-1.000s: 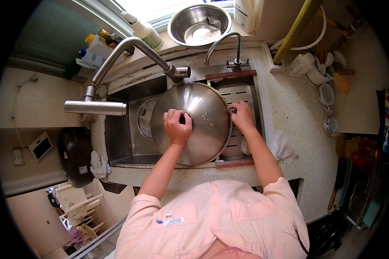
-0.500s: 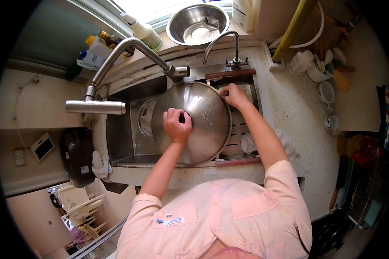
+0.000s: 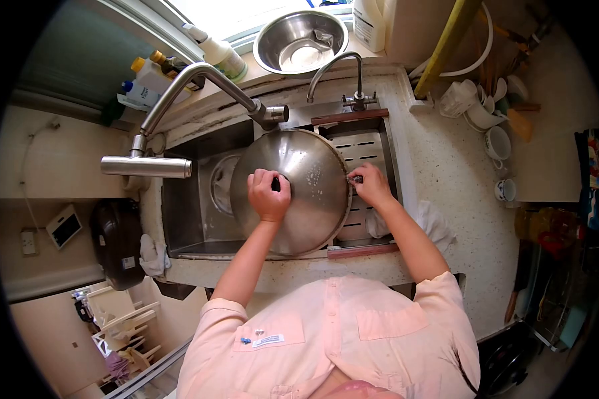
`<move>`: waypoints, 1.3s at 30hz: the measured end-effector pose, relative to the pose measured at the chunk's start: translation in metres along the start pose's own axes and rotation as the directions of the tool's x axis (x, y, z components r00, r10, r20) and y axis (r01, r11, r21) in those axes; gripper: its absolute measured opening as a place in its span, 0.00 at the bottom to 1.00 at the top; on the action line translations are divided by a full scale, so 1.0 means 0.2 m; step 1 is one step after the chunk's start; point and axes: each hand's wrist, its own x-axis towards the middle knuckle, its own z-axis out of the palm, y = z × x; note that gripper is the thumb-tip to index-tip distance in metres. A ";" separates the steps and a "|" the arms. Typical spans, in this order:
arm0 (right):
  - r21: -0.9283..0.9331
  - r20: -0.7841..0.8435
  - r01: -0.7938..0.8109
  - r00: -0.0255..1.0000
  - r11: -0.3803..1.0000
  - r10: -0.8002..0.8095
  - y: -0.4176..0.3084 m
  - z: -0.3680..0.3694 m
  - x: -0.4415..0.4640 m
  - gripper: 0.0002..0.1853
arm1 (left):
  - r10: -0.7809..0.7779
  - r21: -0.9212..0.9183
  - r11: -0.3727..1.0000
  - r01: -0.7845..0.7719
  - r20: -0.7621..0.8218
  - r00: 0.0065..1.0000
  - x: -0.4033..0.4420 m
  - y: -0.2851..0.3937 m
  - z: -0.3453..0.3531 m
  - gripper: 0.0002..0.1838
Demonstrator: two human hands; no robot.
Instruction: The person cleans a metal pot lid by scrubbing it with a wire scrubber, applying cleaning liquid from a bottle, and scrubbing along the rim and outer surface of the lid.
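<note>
A large domed metal wok lid point(image 3: 306, 199) rests over the sink point(image 3: 186, 213), tilted or level I cannot tell. White droplets or suds dot its right half. My left hand point(image 3: 268, 195) is closed around the dark knob point(image 3: 277, 183) at the lid's middle. At the lid's right rim, my right hand point(image 3: 373, 185) pinches a small dark tool point(image 3: 357, 179) whose tip meets the edge; its exact kind is not clear. Left of the lid, a round clear or metal dish point(image 3: 223, 185) shows partly in the basin.
A large faucet point(image 3: 199, 70) arches over the left basin, and a thin tap point(image 3: 359, 80) stands behind the slotted drain tray point(image 3: 363, 143). A steel bowl point(image 3: 299, 43) sits on the windowsill. White cloths point(image 3: 436, 225) lie at right, near cups point(image 3: 498, 146).
My right hand has slid down along the lid's right rim, toward my body, with the small dark tool. My left hand stays on the knob. The view has shifted slightly.
</note>
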 end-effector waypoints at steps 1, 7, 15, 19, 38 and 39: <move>-0.007 0.012 -0.006 1.000 1.000 0.006 0.00 0.00 0.00 0.06 | 0.001 0.001 1.000 -0.001 0.001 1.000 0.00 0.00 0.00 0.03; -0.088 -0.041 -0.004 0.999 0.996 0.001 -0.02 0.01 -0.01 0.05 | 0.005 0.011 1.000 -0.005 -0.006 1.000 -0.01 0.00 0.00 0.03; -0.097 -0.091 -0.010 0.996 0.995 0.001 0.00 0.05 -0.02 0.05 | 0.000 0.042 0.999 0.001 -0.039 0.999 -0.02 0.00 0.01 0.03; -0.094 -0.174 -0.023 0.985 0.995 0.006 0.00 0.09 -0.05 0.06 | -0.006 0.051 0.999 0.010 -0.078 0.997 -0.02 0.02 0.01 0.03; -0.252 -0.392 0.095 0.900 0.963 -0.191 0.01 0.33 -0.73 0.12 | -0.006 -0.001 1.000 0.006 -0.083 0.997 -0.04 -0.03 0.01 0.05; -0.250 -0.382 0.076 0.908 0.965 -0.170 0.01 0.33 -0.74 0.12 | -0.012 -0.007 1.000 0.012 -0.085 0.996 -0.05 -0.03 0.02 0.05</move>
